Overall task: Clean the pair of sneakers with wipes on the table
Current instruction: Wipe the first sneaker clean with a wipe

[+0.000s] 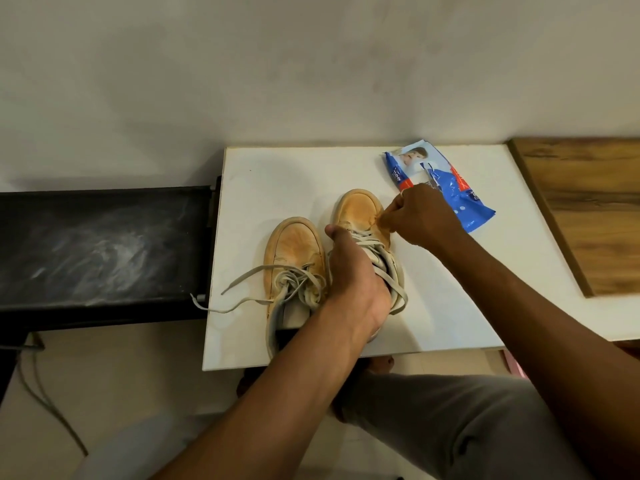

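**Inspector:** Left hand (pixel 356 271), state of grip?

**Examiner:** Wrapped round the held sneaker (pixel 358 209) at its laced throat, with the thumb lying forward towards the toe. The sneaker's sole is on the white table (pixel 277 174).

**Inspector:** Right hand (pixel 422 216)?

**Examiner:** Just ahead of the left grip, at the sneaker's outer side beside the toe cap. The fingers are bunched tight, tips against the upper. Whether a wipe is pinched between them cannot be told.

**Inspector:** The other shoe?

**Examiner:** The second sneaker (pixel 294 247) lies just beside the left hand's outer edge, toe pointing away. Its laces are loose and trail past the table edge.

**Inspector:** Wipes?

**Examiner:** The blue wipes pack (pixel 474 206) lies flat just beyond the right knuckles, partly hidden by them.

**Inspector:** Surroundings?

**Examiner:** A black bench (pixel 104 244) stands beyond the second sneaker. A wooden board (pixel 588 209) is well past the pack.
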Available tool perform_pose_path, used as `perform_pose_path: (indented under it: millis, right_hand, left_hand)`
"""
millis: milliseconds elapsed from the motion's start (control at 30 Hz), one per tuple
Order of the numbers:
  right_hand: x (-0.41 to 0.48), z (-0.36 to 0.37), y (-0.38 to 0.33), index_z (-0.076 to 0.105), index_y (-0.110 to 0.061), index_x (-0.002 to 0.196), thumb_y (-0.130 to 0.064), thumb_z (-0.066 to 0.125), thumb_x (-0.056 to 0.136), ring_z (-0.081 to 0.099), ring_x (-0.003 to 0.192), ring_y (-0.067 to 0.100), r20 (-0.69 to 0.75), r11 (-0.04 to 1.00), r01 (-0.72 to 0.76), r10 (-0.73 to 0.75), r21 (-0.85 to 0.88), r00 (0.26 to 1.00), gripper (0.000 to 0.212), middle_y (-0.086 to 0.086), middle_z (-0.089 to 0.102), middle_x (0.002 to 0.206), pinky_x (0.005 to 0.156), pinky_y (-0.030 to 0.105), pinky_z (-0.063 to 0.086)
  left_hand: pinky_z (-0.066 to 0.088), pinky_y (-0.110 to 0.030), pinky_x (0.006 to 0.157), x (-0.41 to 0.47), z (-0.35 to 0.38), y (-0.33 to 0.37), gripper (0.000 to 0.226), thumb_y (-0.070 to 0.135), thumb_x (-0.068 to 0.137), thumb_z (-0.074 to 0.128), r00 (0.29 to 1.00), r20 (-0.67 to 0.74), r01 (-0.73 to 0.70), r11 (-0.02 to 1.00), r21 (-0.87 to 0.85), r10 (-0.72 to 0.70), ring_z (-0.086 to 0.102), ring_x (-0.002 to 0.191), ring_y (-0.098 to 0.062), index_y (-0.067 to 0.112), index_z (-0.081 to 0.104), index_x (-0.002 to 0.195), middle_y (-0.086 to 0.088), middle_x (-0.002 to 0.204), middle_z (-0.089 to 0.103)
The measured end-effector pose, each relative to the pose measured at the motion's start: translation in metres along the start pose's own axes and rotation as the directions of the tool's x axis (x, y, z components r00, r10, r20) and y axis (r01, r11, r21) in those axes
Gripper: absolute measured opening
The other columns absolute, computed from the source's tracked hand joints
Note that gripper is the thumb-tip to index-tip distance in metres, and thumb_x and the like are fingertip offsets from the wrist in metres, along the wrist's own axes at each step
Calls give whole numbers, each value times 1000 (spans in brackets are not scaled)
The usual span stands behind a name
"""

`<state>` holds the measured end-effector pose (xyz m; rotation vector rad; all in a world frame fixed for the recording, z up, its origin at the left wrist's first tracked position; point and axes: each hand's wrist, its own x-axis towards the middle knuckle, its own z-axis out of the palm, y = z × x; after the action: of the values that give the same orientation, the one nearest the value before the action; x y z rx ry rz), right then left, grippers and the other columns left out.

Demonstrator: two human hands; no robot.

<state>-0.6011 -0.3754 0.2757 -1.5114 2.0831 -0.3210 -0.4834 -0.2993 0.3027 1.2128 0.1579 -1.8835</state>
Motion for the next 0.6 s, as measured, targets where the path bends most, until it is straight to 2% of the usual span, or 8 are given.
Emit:
perform_pose_path:
  millis: [67,100,167,233,333,400,500,600]
  right_hand:
    - [2,6,-3,73,-5,87,-20,70,87,63,73,17,-137,1000,11,-8,21,991,15,7,67,78,61,27,52]
    - [3,7,-4,73,-5,87,-19,69,87,64,74,18,-156,999,15,-9,34,988,15,8,68,80,64,30,53]
    - [2,4,-3,73,-5,88,-21,72,86,65,79,18,-74,999,4,-1,41,997,17,10,70,84,69,31,55]
    - [-3,-7,2,72,-4,91,-23,74,85,65,81,17,98,999,-24,20,33,995,20,10,70,86,72,30,54]
    - [-14,-20,11,72,-4,89,-23,75,84,61,67,11,317,990,-116,86,78,945,19,7,71,78,62,24,49]
    - [-19,-17,15,73,-4,88,-21,75,84,60,63,9,314,969,-167,105,180,944,17,8,72,78,57,21,48]
    - [-27,-7,18,74,-8,87,-21,74,86,62,69,8,174,947,-124,74,295,982,13,6,73,85,57,20,45]
    - [-35,-14,24,74,-10,87,-22,75,85,61,68,7,259,964,-92,26,249,966,13,3,72,80,54,16,46]
  left_hand:
    - [59,-35,85,-2,0,0,66,70,97,34,1000,-6,0,1000,-9,0,73,98,-23,19,70,117,-10,110,75]
    - [58,-36,86,-1,0,0,66,70,97,33,1000,-11,-1,1000,-13,1,72,99,-24,19,69,118,-10,111,74]
    - [58,-36,87,-1,0,1,67,70,97,33,1000,-15,5,1000,-10,-5,72,99,-24,18,70,116,-10,109,75]
    - [59,-34,81,-3,-1,1,67,70,97,32,1000,-16,16,1000,-6,-16,72,91,-23,17,70,112,-11,103,75]
    - [56,-30,75,-5,0,2,67,70,98,31,1000,-9,23,1000,-4,-23,68,82,-22,17,69,108,-11,100,73]
    - [56,-32,76,-6,0,3,66,69,99,29,1000,-9,14,1000,-4,-14,69,86,-22,16,69,107,-12,103,73]
    - [58,-34,76,-5,1,3,67,68,100,29,1000,-14,3,1000,-10,-4,71,88,-24,15,70,106,-13,102,74]
    - [58,-33,71,-3,-1,2,69,71,97,31,1000,-24,12,1000,5,-12,71,85,-25,15,69,112,-14,102,74]
